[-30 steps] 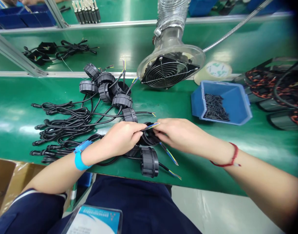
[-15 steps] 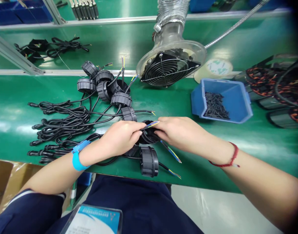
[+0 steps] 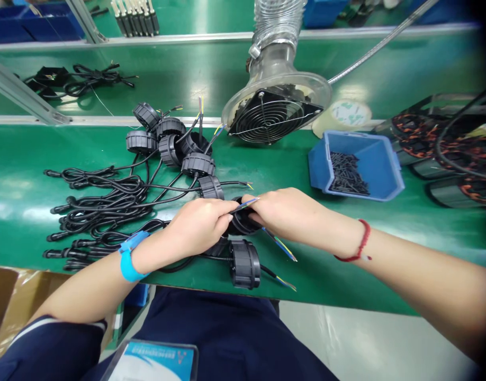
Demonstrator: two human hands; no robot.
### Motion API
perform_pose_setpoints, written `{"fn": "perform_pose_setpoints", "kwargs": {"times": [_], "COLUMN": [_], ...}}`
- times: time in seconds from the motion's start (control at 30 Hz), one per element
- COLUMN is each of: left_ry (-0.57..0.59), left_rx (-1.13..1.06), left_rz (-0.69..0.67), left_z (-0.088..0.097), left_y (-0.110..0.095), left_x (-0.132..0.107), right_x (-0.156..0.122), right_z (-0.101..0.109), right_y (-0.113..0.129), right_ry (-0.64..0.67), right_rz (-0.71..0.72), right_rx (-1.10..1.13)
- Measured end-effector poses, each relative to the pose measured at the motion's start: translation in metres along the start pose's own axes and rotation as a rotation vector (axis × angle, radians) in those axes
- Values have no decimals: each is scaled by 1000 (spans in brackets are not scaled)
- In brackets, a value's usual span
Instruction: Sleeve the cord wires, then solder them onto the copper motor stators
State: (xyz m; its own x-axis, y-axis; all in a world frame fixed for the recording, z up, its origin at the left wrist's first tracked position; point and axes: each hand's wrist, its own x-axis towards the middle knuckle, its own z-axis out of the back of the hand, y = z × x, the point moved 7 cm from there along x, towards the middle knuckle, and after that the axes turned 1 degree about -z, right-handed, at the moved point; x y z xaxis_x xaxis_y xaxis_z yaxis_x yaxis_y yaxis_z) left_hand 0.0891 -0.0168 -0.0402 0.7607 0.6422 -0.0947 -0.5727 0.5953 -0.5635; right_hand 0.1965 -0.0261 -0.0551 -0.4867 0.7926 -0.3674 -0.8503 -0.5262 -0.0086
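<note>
Blue and yellow wires [image 3: 248, 203] poked from the black cable [image 3: 235, 208] that the left hand [image 3: 196, 223], to their nine o'clock, pinched between thumb and forefinger. At three, the right hand [image 3: 288, 212] curled by the wire tips; I could not tell what it gripped. Good handling probably called for a pinch close behind the wires, keeping them together. At six sat a black cap [image 3: 242, 225]; farther out on the green worktop [image 3: 275, 164], coiled cables [image 3: 138, 189] lay at nine, a blue bin [image 3: 380, 172] at two.

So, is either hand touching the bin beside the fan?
No, the left hand and right hand are at multicoloured wires, apart from the blue bin.
</note>
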Motion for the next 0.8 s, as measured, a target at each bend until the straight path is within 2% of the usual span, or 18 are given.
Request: {"fn": "perform_pose_setpoints", "kwargs": {"times": [0.13, 0.43, 0.8], "left_ry": [2, -48, -20], "left_rx": [1, 10, -46], "left_rz": [-2, -17, -6], "left_z": [-1, 2, 2], "left_y": [0, 0, -1], "left_x": [-1, -1, -1], "right_x": [-1, -3, -5], "right_z": [-9, -15, -11], "right_y": [-6, -14, -8], "right_ry": [-23, -96, -252], "right_rz": [-75, -192, -39], "right_rx": [63, 248, 294]}}
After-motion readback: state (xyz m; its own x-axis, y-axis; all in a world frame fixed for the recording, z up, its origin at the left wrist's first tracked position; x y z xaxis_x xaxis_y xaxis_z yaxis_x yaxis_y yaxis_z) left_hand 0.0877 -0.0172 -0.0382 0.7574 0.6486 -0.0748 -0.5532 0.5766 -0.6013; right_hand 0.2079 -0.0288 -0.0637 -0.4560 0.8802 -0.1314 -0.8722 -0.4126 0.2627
